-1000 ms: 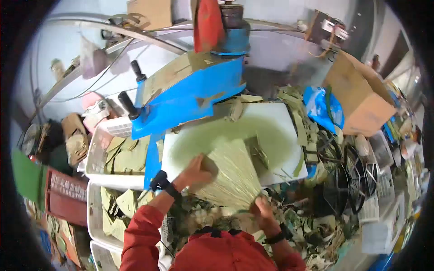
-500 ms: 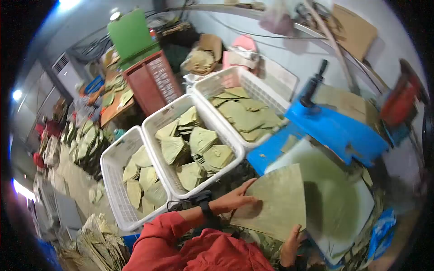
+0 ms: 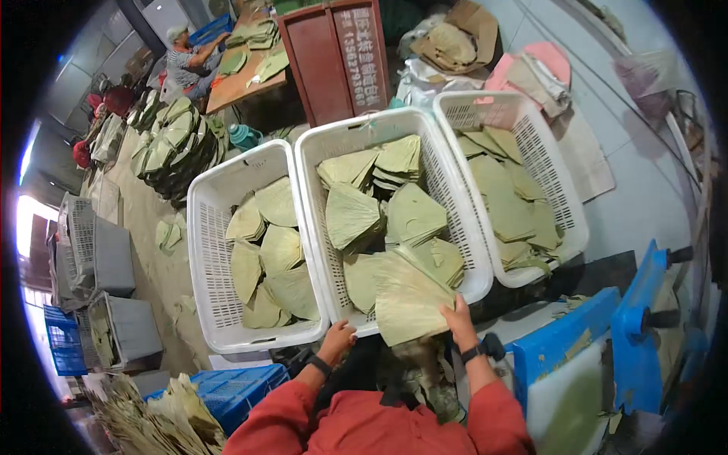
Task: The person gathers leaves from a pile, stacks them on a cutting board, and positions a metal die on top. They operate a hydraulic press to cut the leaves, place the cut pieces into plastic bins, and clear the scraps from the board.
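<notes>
My right hand is closed on the edge of a fan-shaped dried leaf, pale green with ribs. It hangs over the front of the middle white basket, partly covering the leaves inside. My left hand holds nothing, its fingers loosely curled and a little apart, near the front rims of the left and middle baskets. Several stacks of similar fan-shaped leaves lie in the middle basket. More leaf stacks fill the left white basket and the right white basket.
Blue machine parts and a white board stand at my right. A blue crate and dry leaves are at lower left. Behind the baskets is a red cabinet; a person sits by a table.
The leaf has moved from beside the white board to over the middle basket. My left hand has come off it, while my right hand holds it. The view has turned left.
</notes>
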A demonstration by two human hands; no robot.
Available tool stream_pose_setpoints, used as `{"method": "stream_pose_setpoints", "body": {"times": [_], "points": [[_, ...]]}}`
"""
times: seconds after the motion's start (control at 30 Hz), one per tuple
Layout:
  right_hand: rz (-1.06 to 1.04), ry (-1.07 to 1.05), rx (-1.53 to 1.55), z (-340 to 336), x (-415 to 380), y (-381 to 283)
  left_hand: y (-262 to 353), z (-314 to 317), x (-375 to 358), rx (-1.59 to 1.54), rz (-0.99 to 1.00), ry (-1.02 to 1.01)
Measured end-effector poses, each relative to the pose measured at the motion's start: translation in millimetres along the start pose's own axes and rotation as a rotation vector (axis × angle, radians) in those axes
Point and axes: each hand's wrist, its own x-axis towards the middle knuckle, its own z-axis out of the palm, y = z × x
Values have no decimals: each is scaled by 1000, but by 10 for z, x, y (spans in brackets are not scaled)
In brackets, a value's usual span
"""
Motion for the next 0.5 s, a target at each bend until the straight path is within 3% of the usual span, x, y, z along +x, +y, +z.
{"method": "stream_pose_setpoints", "body": {"times": [0.03, 0.13, 0.27, 0.3, 0.33, 0.37, 0.47, 0.5], "points": [[-42, -21, -167, -5, 498, 483, -50, -143, -20, -44, -19, 9], [81, -323, -146, 229, 1206, 303, -148, -480, -36, -135, -69, 33], [38, -423, -296, 649, 1706, 292, -9, -431, -205, -142, -155, 250], [-17, -439, -370, 720, 1745, 285, -64, -461, -189, -162, -154, 221], [-77, -452, -443, 769, 1747, 268, -128, -497, -187, -180, -149, 190], [-180, -333, -621, 808, 1807, 423, -184, -505, -189, -201, -140, 156], [-120, -213, -501, 857, 1674, 515, -284, -338, -275, -232, -104, 257], [-80, -215, -401, 879, 1613, 534, -259, -293, -317, -181, -84, 188]]}}
